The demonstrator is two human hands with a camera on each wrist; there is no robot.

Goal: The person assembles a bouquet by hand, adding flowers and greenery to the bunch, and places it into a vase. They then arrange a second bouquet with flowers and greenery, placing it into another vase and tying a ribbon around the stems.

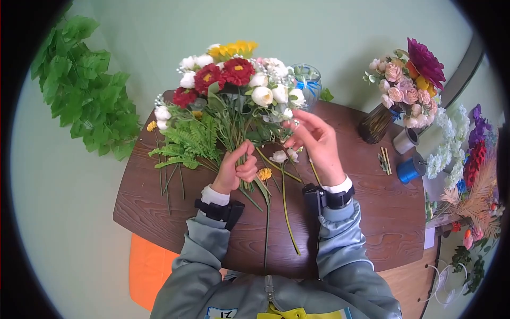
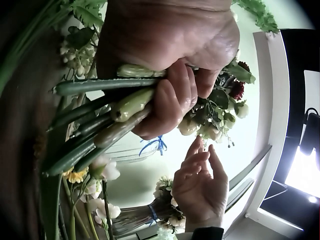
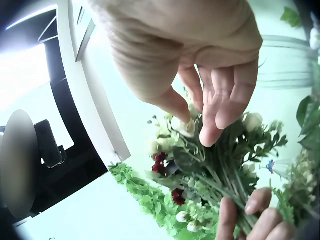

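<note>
A: Where is the bouquet (image 1: 234,109)?

B: Upper middle of the head view, held above the bench (image 1: 372,212) by the left hand (image 1: 234,173).

A: Which way does it point?

B: The blooms face the top of the frame, the stem ends the bottom. Its long axis runs nearly up and down, the stems slanting slightly to the lower right. In the left wrist view, the cut ends point left.

A: How are the left fingers?

B: Curled firmly round the stems, thumb over them.

A: And the right hand (image 1: 321,151)?

B: At the bouquet's right side, by the white blooms (image 1: 262,96). Its fingers are loosely bent, with thumb and fingertips a little apart. I can't tell whether they touch a bloom.

A: What's around it?

B: Fern leaves (image 1: 191,139) to its left, a glass vase (image 1: 313,90) with a blue ribbon behind its right side. Loose stems (image 1: 285,207) lie below the hands, and a blue spool (image 1: 408,170) sits at the right.
</note>
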